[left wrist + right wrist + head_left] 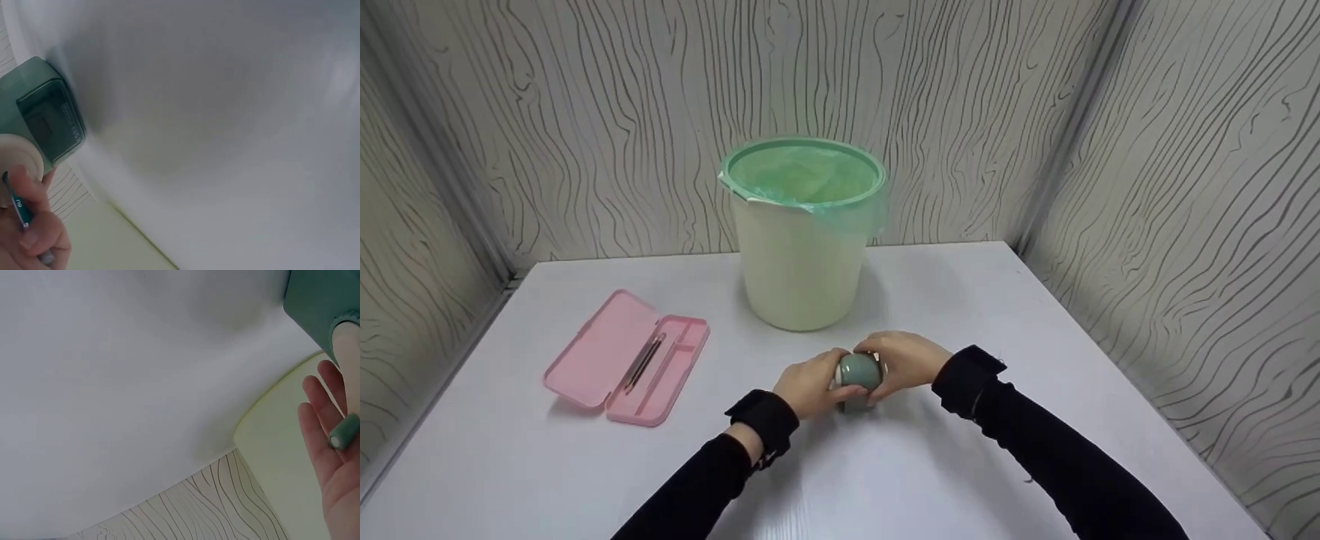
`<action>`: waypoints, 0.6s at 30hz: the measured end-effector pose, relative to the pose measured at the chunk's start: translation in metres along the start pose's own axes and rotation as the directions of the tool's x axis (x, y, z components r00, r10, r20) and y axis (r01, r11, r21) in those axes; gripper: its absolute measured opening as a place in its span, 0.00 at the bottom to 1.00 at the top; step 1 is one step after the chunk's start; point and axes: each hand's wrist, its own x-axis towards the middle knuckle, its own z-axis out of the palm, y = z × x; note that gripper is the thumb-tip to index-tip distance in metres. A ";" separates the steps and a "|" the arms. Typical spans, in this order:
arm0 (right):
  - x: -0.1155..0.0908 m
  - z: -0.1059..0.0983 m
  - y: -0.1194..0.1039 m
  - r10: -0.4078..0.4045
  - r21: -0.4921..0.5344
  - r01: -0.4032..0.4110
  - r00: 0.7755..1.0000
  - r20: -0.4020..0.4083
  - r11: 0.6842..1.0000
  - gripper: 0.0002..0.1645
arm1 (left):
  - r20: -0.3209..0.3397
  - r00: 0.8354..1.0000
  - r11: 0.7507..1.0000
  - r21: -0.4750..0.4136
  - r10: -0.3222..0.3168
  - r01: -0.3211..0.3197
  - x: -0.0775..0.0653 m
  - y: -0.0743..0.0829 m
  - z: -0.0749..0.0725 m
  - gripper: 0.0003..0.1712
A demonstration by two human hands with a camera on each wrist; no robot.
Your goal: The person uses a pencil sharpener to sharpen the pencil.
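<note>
A green crank pencil sharpener [859,371] stands on the table between my two hands. It has a smoky see-through drawer [53,121] and a round cream face [19,157]. My left hand [810,386] pinches a short dark-green pencil [21,211] at that face; in the head view the pencil is hidden behind the fingers. On the other side, my right hand [904,364] holds the sharpener body between thumb and forefinger. Its other fingers stretch out beside the cream crank arm [347,365] and green crank knob [343,432].
Behind the hands stands a pale green bin [802,262] with a clear green bag over its rim. An open pink pencil case [600,352] lies at the left, with pencils [645,364] inside. Patterned panels [622,135] enclose the white table [960,300].
</note>
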 end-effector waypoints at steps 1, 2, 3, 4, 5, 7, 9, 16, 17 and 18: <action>0.000 -0.001 0.000 0.004 0.009 -0.004 1.000 0.004 1.000 0.43 | 0.002 1.000 1.000 -0.006 -0.001 0.001 -0.001 -0.001 -0.001 0.35; -0.001 -0.002 0.001 0.011 0.017 -0.011 1.000 0.012 1.000 0.44 | 0.003 1.000 1.000 -0.010 -0.003 0.003 -0.001 -0.002 -0.002 0.34; -0.001 -0.002 0.001 0.021 0.024 -0.022 1.000 0.018 0.999 0.46 | 0.004 1.000 1.000 -0.016 -0.003 0.003 -0.002 -0.003 -0.004 0.34; -0.002 -0.004 0.002 0.032 0.035 -0.033 0.999 0.025 0.999 0.47 | 0.008 1.000 1.000 -0.024 -0.005 0.006 -0.003 -0.004 -0.005 0.34; -0.002 -0.005 0.002 0.040 0.045 -0.042 0.999 0.029 0.998 0.49 | 0.012 1.000 0.999 -0.032 -0.009 0.009 -0.004 -0.005 -0.006 0.34; -0.002 -0.007 0.001 0.055 0.062 -0.057 0.998 0.036 0.996 0.49 | 0.024 0.999 0.998 -0.051 -0.022 0.023 -0.006 -0.008 -0.009 0.35; -0.003 -0.009 -0.001 0.057 0.070 -0.058 0.998 0.026 0.996 0.46 | 0.038 0.999 0.997 -0.072 -0.036 0.039 -0.008 -0.011 -0.012 0.35; 0.000 -0.003 0.000 -0.027 -0.018 0.024 0.978 -0.209 1.000 0.14 | 0.062 0.993 0.984 -0.142 -0.100 0.108 -0.017 -0.018 -0.020 0.36; 0.001 -0.002 0.000 -0.039 -0.031 0.033 0.972 -0.232 0.999 0.12 | 0.063 0.993 0.983 -0.147 -0.104 0.112 -0.017 -0.018 -0.020 0.37; 0.001 -0.001 -0.001 -0.051 -0.043 0.042 0.966 -0.252 0.998 0.11 | 0.064 0.992 0.981 -0.153 -0.108 0.117 -0.018 -0.018 -0.020 0.36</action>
